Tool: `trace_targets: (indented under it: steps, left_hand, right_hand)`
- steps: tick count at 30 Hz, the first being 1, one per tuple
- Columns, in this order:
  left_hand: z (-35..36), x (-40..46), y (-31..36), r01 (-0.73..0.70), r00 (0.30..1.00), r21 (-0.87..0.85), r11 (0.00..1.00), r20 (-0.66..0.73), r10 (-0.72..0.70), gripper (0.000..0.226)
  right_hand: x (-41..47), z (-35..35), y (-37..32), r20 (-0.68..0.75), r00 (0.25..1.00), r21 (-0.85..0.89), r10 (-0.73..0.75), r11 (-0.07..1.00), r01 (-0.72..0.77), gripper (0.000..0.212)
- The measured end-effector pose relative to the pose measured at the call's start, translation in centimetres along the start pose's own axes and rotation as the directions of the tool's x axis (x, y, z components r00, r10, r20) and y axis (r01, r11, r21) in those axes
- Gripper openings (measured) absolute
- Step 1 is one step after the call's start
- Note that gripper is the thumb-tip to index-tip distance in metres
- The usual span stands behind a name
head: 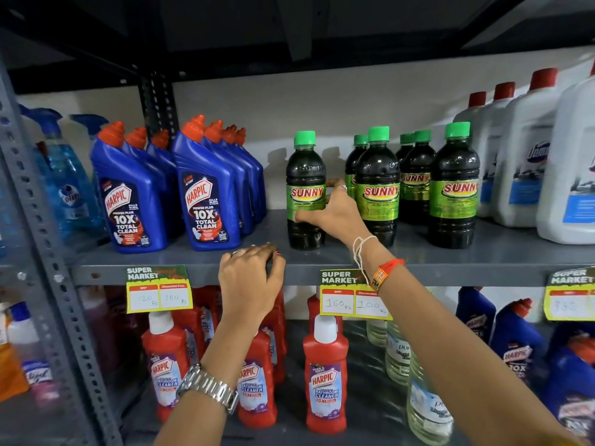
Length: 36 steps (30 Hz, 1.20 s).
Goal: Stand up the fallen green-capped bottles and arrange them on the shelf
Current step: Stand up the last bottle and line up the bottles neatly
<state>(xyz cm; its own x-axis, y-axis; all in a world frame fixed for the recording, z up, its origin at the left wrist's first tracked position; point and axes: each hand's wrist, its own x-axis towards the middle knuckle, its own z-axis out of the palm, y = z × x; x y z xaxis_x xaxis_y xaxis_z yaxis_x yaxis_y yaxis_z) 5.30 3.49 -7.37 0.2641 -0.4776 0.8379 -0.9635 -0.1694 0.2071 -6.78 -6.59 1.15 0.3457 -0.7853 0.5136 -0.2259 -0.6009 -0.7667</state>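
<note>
Several dark green-capped Sunny bottles stand upright on the grey shelf (193, 262). The leftmost bottle (305, 175) stands apart from the rest, and my right hand (335, 210) is wrapped around its lower label from the right side. To its right stand more of these bottles in two rows: one at the front middle (378, 185), one at the front right (454, 185), and others behind (415, 178). My left hand (249, 278) rests on the shelf's front edge with fingers curled, holding nothing. No fallen bottle is in view.
Blue Harpic bottles (206, 194) stand left of the Sunny bottles, and white red-capped jugs (528, 162) stand to the right. Price tags (159, 289) hang on the shelf edge. Red Harpic bottles (325, 371) fill the lower shelf. A grey upright post (42, 252) stands at left.
</note>
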Motion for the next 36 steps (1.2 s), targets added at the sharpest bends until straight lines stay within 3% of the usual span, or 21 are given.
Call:
trace_targets:
  steps: [4,7,9,11,14,17,20,27,36]
  left_hand:
    - [-0.1,0.0,0.0,0.003,1.0,-0.007,1.0,0.006,-0.003,0.039]
    - [-0.3,0.5,0.3,0.073,0.997,-0.01,0.997,0.042,-0.072,0.043]
    - [-0.6,1.1,0.9,0.171,0.983,-0.041,0.984,0.07,-0.168,0.045]
    - [-0.8,2.3,1.6,0.246,0.967,-0.14,0.959,0.106,-0.233,0.047]
    - [-0.1,4.9,2.6,0.335,0.933,-0.433,0.837,0.273,-0.233,0.064]
    - [1.1,7.0,3.3,0.505,0.838,-0.566,0.652,0.501,-0.214,0.083]
    - [1.8,7.2,3.0,0.535,0.785,-0.525,0.662,0.599,-0.159,0.074]
    - [1.8,7.3,2.4,0.533,0.784,-0.551,0.642,0.607,-0.13,0.064]
    - [1.3,7.7,1.9,0.609,0.72,-0.56,0.561,0.687,-0.096,0.064]
  right_hand:
    - [-1.6,-0.9,0.6,-0.085,0.995,0.103,-0.043,0.993,0.051,0.084]
    - [-3.0,-2.6,1.7,-0.311,0.949,0.183,-0.059,0.976,0.12,0.053]
    - [-3.5,-4.2,2.4,-0.484,0.872,0.058,-0.073,0.992,0.115,0.038]
    - [-3.5,-5.7,2.9,-0.536,0.84,-0.151,-0.091,0.988,0.011,0.048]
    - [-2.7,-7.0,4.5,-0.43,0.902,-0.279,-0.032,0.955,-0.099,0.08]
    - [-2.2,-7.3,5.9,-0.221,0.974,-0.188,0.053,0.977,-0.096,0.094]
    - [-2.0,-7.4,6.6,-0.086,0.983,-0.102,0.161,0.98,-0.169,0.085]
    - [-2.0,-7.4,6.4,-0.091,0.982,-0.135,0.163,0.975,-0.174,0.08]
    - [-1.2,-6.8,5.9,-0.05,0.977,-0.109,0.206,0.971,-0.211,0.077]
